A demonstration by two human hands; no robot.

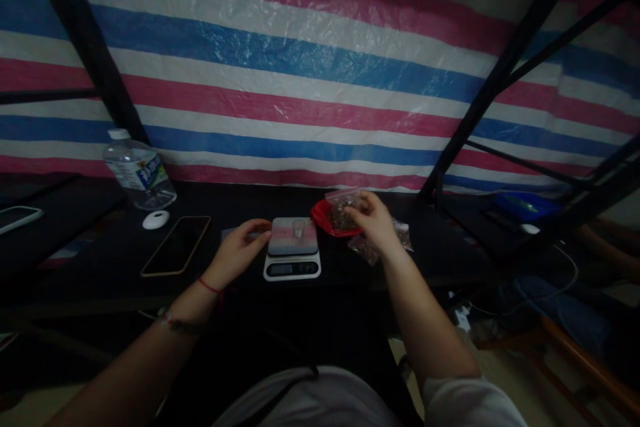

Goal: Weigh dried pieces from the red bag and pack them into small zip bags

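A white kitchen scale with a silver plate sits on the black table in front of me. A small clear cup stands on the plate. My left hand rests at the scale's left edge, its thumb and fingers apart and holding nothing. Something pale and flat, partly covered by this hand, lies behind it. My right hand pinches a clear zip bag with brownish bits inside. That bag is over a red plastic bag. Close to my right wrist lie more small clear bags, partly hidden by the arm.
To the left are a phone, a white mouse and a clear bottle. Black metal posts frame the table before a striped plastic sheet. A blue packet and another person's arm are at the right.
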